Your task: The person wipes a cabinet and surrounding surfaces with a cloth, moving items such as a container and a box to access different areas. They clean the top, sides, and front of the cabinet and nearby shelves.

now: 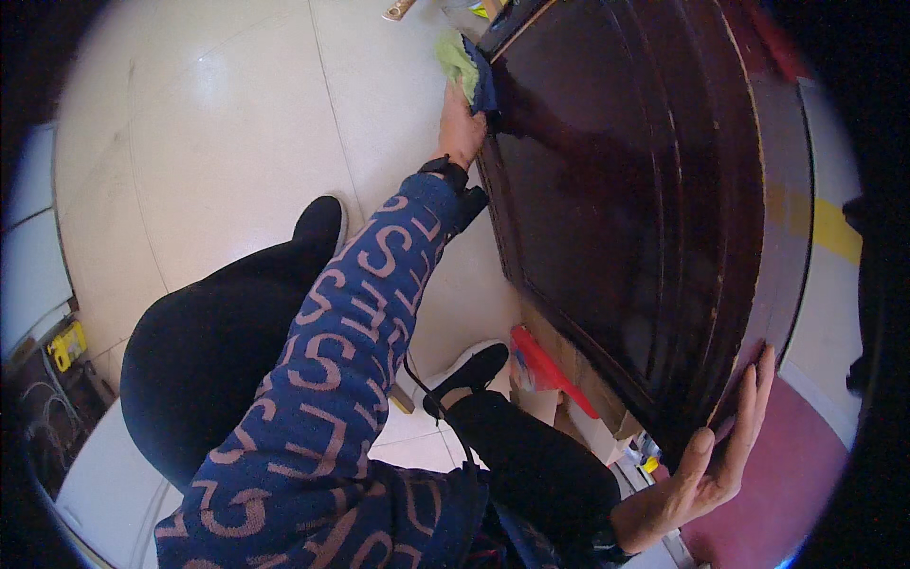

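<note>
My left hand (pixel 463 128) reaches up the middle of the view, closed around a green and dark blue cloth (pixel 462 64) at the near side edge of a dark brown lacquered wooden furniture panel (pixel 583 178). Mouldings run along the panel, and its outer edge shows worn, chipped spots. At the lower right, my right hand (pixel 682 491) grips the panel's bottom corner, thumb by the dark face and fingers along the outer side. A dark strap circles the left wrist. The cloth hides most of the left fingers.
Pale floor tiles (pixel 234 142) lie under my feet. Below the panel are a cardboard box (pixel 604 398) and a red plastic item (pixel 544 363). A yellow tool or case (pixel 67 346) and cables lie at the far left. A red surface (pixel 782 469) fills the lower right.
</note>
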The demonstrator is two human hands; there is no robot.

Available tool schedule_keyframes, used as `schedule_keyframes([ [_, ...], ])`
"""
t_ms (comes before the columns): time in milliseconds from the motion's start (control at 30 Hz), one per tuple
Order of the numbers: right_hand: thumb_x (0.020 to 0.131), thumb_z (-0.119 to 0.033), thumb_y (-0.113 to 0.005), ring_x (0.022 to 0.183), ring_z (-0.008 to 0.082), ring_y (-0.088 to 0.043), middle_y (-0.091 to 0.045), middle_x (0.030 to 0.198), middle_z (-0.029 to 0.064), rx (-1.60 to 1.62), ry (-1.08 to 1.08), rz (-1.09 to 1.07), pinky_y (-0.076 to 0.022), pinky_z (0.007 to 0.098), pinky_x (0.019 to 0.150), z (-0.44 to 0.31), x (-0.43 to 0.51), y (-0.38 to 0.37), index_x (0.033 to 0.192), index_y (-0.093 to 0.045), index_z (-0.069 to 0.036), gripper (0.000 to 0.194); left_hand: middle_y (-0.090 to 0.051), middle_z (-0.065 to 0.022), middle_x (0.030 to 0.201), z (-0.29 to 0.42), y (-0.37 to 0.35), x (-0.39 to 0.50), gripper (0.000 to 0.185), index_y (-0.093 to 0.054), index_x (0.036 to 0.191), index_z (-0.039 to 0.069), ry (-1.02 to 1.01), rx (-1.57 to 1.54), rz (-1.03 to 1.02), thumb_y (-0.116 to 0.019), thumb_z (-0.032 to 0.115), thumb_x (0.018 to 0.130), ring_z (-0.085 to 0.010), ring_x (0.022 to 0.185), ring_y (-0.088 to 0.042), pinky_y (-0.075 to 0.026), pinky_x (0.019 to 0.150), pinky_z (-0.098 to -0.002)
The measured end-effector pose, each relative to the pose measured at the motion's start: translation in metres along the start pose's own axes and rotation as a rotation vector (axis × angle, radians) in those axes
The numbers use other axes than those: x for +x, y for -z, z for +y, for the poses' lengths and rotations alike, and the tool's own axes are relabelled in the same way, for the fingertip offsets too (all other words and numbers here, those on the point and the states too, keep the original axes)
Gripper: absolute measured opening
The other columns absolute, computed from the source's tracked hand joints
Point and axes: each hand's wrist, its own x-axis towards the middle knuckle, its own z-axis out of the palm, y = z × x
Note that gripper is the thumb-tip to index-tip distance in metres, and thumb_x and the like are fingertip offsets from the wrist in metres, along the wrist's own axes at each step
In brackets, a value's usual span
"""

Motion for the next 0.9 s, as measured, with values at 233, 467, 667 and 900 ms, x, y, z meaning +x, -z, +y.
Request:
schedule_keyframes([
  [233,0.096,-0.043,-0.054,0.145,0.0357,-0.038,-0.048,0.15,0.02,0.014,0.004,0.023,-0.0241,0.0535,0.121,-0.003,0.001,-0.003,0.139,-0.06,-0.007,0.056,-0.05,-0.0244,0.135,-0.001,0.008,-0.079,0.065,-0.048,0.139,0.004,0.016,0.097,-0.157,-0.051,-0.015,0.077,-0.0487,0.123,-0.047,-0.038,0.11,-0.0457],
  [467,0.096,-0.04,-0.054,0.145,0.0348,-0.039,-0.05,0.151,0.0163,-0.015,0.022,0.022,-0.0256,0.0549,0.12,0.001,-0.003,-0.001,0.138,-0.061,-0.01,0.052,-0.044,-0.0286,0.141,0.005,0.003,-0.189,0.065,-0.043,0.143,0.005,-0.028,0.199,-0.394,-0.057,-0.01,0.082,-0.0468,0.129,-0.045,-0.041,0.108,-0.043],
  [667,0.096,-0.041,-0.057,0.144,0.0331,-0.041,-0.05,0.15,0.0157,-0.012,0.043,0.041,-0.0279,0.0537,0.12,0.004,-0.006,-0.003,0.138,-0.062,-0.012,0.051,-0.043,-0.0314,0.138,0.018,0.008,-0.263,0.067,-0.045,0.144,0.003,0.091,0.357,-0.721,-0.053,-0.01,0.078,-0.0489,0.125,-0.047,-0.042,0.107,-0.0469],
  [900,0.093,-0.038,-0.061,0.14,0.0388,-0.043,-0.048,0.149,0.0266,0.001,0.035,0.014,-0.0273,0.0502,0.118,0.003,-0.003,-0.004,0.135,-0.059,0.005,0.06,-0.05,-0.0265,0.123,0.043,0.016,-0.288,0.069,-0.045,0.143,0.003,0.014,0.301,-0.819,-0.054,-0.012,0.076,-0.0464,0.114,-0.052,-0.048,0.096,-0.047],
])
